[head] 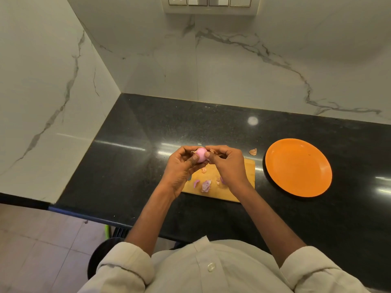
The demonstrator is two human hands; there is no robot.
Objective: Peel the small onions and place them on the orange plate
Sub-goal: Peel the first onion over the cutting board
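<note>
Black stone counter (148, 123) runs under marble walls. Orange plate (298, 168), to the right, holds nothing, presumably awaiting peeled onions. Wooden board (239, 187) lies under the hands, evidently to catch the peelings (205, 185) lying on it. Left hand (182, 166) cups the onion (201, 154) above it, thumb pressed on; right hand (226, 163) pinches skin at its top.

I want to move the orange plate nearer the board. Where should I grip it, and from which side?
Grip the plate at its near-left rim, coming from the board side. It lies flat and holds nothing, its raised dark edge probably gives fingers purchase, and that side is nearest the right hand.
</note>
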